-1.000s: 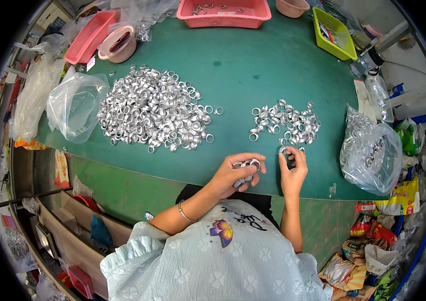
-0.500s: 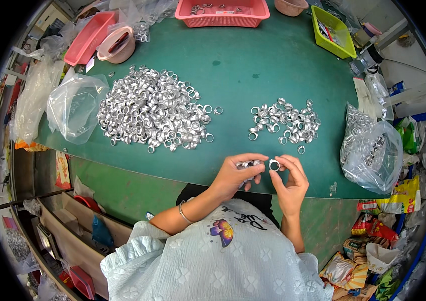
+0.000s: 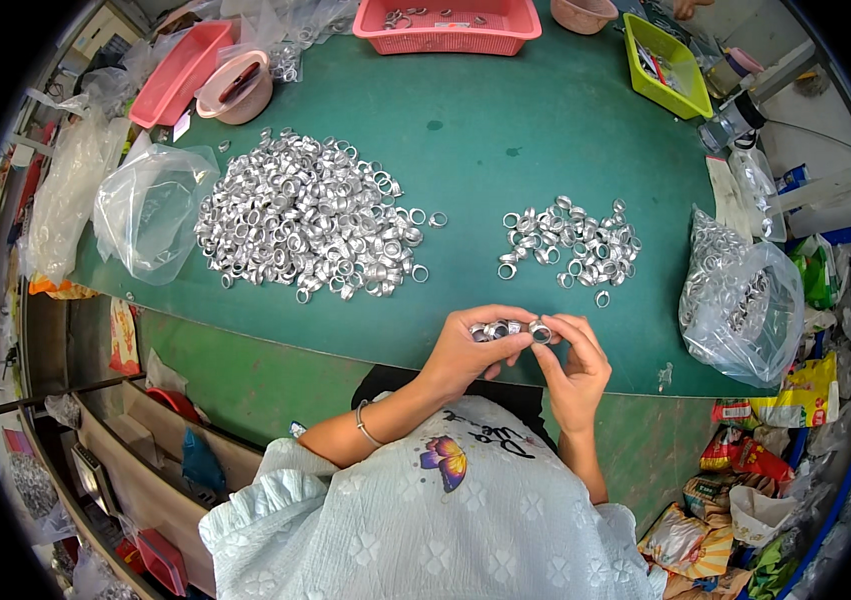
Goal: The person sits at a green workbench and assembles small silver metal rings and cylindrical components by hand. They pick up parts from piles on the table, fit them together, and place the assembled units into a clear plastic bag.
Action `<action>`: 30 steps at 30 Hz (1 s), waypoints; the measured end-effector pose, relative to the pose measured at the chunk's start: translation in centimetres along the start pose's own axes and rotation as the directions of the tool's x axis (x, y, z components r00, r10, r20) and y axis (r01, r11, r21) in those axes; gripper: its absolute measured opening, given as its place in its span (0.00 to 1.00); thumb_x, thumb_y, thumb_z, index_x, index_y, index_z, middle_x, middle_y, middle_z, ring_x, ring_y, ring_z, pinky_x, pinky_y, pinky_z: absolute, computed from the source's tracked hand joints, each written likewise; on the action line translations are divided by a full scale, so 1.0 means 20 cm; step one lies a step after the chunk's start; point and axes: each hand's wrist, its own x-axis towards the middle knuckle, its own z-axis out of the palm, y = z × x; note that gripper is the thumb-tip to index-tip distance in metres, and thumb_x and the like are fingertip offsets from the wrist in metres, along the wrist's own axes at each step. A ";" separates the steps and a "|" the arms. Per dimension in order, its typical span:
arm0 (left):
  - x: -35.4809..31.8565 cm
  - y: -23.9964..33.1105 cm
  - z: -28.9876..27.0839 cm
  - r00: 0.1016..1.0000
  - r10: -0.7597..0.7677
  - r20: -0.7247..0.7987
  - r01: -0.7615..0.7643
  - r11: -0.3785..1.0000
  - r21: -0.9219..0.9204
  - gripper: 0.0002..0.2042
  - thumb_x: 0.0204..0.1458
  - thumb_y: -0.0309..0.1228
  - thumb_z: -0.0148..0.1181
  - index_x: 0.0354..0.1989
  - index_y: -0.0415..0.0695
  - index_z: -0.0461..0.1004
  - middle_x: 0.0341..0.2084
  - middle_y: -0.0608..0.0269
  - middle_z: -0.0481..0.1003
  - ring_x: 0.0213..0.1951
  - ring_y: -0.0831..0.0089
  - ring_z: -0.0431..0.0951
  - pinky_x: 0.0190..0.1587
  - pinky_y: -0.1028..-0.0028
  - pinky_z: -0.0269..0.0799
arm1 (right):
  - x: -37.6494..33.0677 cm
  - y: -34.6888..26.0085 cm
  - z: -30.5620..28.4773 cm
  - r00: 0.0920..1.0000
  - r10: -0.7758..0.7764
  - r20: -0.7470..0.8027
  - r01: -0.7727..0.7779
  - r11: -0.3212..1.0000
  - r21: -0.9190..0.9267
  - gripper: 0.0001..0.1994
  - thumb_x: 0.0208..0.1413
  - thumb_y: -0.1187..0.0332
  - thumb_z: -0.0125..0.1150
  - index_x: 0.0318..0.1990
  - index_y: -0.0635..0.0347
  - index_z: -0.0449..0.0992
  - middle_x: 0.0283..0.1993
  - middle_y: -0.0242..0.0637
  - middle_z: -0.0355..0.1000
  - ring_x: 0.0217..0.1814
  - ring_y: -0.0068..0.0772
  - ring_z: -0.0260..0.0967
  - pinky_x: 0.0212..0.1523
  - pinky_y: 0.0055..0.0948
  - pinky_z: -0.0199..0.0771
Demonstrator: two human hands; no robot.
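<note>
My left hand (image 3: 467,352) holds a short row of silver metal rings (image 3: 493,329) near the front edge of the green table (image 3: 505,120). My right hand (image 3: 575,362) pinches one more ring (image 3: 540,330) at the right end of that row, touching it. A large heap of the same rings (image 3: 300,218) lies left of centre on the table. A smaller heap of rings (image 3: 570,240) lies just beyond my hands to the right.
A clear bag of rings (image 3: 740,300) sits at the right edge, an empty clear bag (image 3: 150,205) at the left. Pink trays (image 3: 445,22), a pink bowl (image 3: 237,88) and a yellow-green bin (image 3: 667,62) line the far side. Crates and packets lie on the floor.
My right hand came back from the small heap with a ring and has brought it against the row held in my left hand.
</note>
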 end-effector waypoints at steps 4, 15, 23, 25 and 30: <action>0.00 0.01 0.00 1.000 -0.016 0.020 0.015 0.999 0.042 0.14 0.47 0.25 0.60 0.44 0.40 0.72 0.24 0.67 0.71 0.22 0.86 0.67 0.16 0.86 0.58 | 0.00 -0.02 0.04 0.968 -0.247 -0.033 0.225 0.923 -0.313 0.14 0.38 0.84 0.62 0.37 0.67 0.75 0.33 0.39 0.69 0.35 0.35 0.65 0.36 0.27 0.65; 0.04 -0.02 -0.08 0.995 -0.093 0.030 0.097 0.974 -0.205 0.12 0.51 0.29 0.56 0.44 0.40 0.69 0.29 0.65 0.71 0.26 0.81 0.71 0.15 0.87 0.59 | 0.01 -0.03 0.03 0.975 -0.156 0.156 0.184 0.965 -0.188 0.17 0.43 0.82 0.56 0.44 0.66 0.72 0.42 0.44 0.68 0.41 0.40 0.66 0.41 0.30 0.67; 0.06 0.17 -0.27 0.929 0.197 -0.313 -0.215 0.976 -0.023 0.06 0.54 0.31 0.51 0.34 0.42 0.67 0.31 0.61 0.69 0.21 0.80 0.67 0.11 0.87 0.53 | 0.10 0.16 -0.14 0.996 0.054 -0.067 -0.073 0.943 -0.325 0.10 0.46 0.79 0.57 0.39 0.64 0.74 0.41 0.38 0.69 0.35 0.28 0.65 0.35 0.23 0.65; 0.05 0.20 -0.34 0.857 0.380 -0.348 -0.305 0.918 0.252 0.06 0.55 0.32 0.50 0.33 0.43 0.68 0.30 0.61 0.70 0.20 0.82 0.66 0.10 0.87 0.51 | 0.10 0.17 -0.16 0.993 0.091 -0.069 -0.110 0.924 -0.366 0.10 0.46 0.78 0.57 0.38 0.64 0.74 0.40 0.39 0.69 0.36 0.31 0.65 0.37 0.25 0.65; 0.07 0.38 -0.47 0.523 0.845 0.117 -0.109 -0.070 0.992 0.08 0.42 0.22 0.61 0.32 0.38 0.71 0.35 0.54 0.70 0.31 0.61 0.72 0.32 0.69 0.68 | 0.13 0.29 -0.25 0.983 -0.080 -0.163 -0.025 0.830 -0.557 0.09 0.46 0.76 0.57 0.37 0.61 0.75 0.41 0.35 0.69 0.40 0.30 0.63 0.33 0.24 0.62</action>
